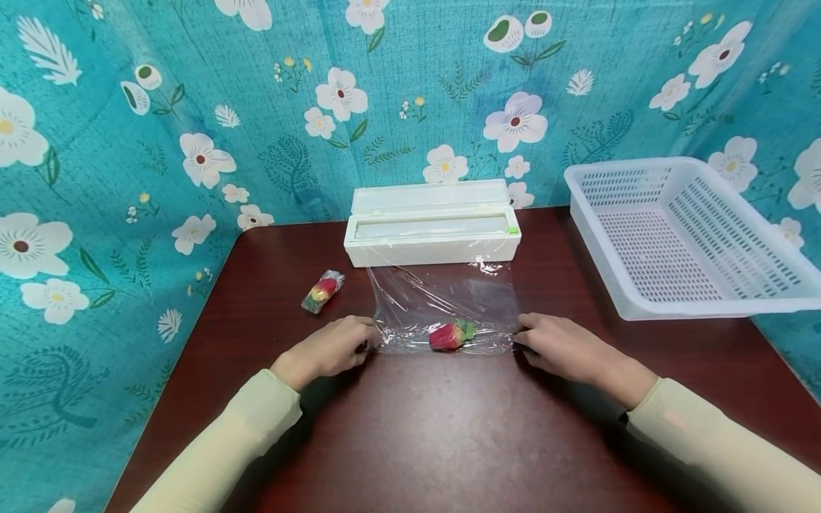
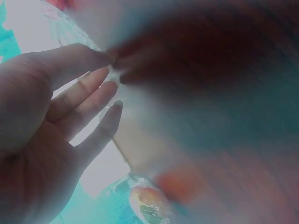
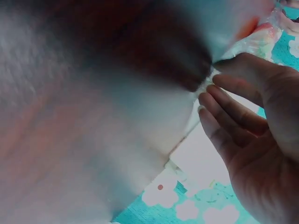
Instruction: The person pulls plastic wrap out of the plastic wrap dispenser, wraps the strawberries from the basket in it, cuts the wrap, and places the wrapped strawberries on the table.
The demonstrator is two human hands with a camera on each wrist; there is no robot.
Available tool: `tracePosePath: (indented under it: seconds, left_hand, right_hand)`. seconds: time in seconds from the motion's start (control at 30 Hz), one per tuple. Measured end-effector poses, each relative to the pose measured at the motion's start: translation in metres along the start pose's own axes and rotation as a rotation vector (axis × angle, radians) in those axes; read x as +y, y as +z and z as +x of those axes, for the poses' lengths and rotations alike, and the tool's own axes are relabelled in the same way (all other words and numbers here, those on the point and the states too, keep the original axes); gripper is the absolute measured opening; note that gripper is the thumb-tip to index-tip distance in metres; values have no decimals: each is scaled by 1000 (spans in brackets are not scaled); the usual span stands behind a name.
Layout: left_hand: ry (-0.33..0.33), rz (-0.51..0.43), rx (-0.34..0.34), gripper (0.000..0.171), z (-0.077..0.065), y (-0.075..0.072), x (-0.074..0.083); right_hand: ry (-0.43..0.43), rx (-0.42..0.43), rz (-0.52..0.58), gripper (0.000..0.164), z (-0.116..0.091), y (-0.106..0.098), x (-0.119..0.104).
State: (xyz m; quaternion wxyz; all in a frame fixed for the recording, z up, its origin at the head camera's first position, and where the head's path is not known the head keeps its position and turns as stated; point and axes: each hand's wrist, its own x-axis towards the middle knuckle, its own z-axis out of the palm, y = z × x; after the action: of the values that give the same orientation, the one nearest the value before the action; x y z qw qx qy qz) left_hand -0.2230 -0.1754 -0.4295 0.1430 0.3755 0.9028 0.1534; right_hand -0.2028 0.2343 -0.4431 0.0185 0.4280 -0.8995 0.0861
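Note:
A sheet of clear cling film (image 1: 449, 296) stretches toward me from a white dispenser box (image 1: 436, 246) with its lid raised. On the film's near edge lies a red strawberry-like fruit (image 1: 447, 337) with green leaves, the film folded around it. My left hand (image 1: 333, 345) pinches the film's left near corner between thumb and fingers. At the opposite corner, my right hand (image 1: 561, 345) pinches the film the same way. Both wrist views show thumb and index finger meeting at the film, the other fingers loosely bent. A film-wrapped fruit (image 1: 323, 291), red and yellow, lies left of the box.
A white perforated plastic basket (image 1: 616, 274) stands at the right back of the dark red-brown table (image 1: 410, 434). A green slider (image 1: 512, 230) sits at the dispenser's right end. Behind the table hangs a turquoise flowered cloth (image 1: 410, 85), which also runs along both sides.

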Motion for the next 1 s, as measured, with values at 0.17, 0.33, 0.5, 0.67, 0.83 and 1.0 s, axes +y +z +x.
tracePosePath:
  seconds: [0.17, 0.33, 0.5, 0.67, 0.83, 1.0]
  left_hand:
    - [78, 17, 52, 14, 1, 3, -5]
    - [100, -14, 76, 12, -1, 5, -8]
    - [81, -49, 100, 13, -4, 4, -9]
    - [83, -99, 119, 16, -5, 3, -10]
    - [89, -129, 130, 15, -5, 2, -11]
    - [87, -139, 149, 13, -5, 2, -12]
  right_hand:
    - [-11, 58, 50, 11, 1, 5, 2]
    - [-25, 96, 69, 12, 1, 6, 5]
    - [1, 94, 95, 16, 0, 6, 8]
    - [31, 89, 137, 17, -3, 5, 10]
    - [53, 86, 184, 17, -6, 6, 13]
    - [94, 97, 236, 16, -7, 6, 17]
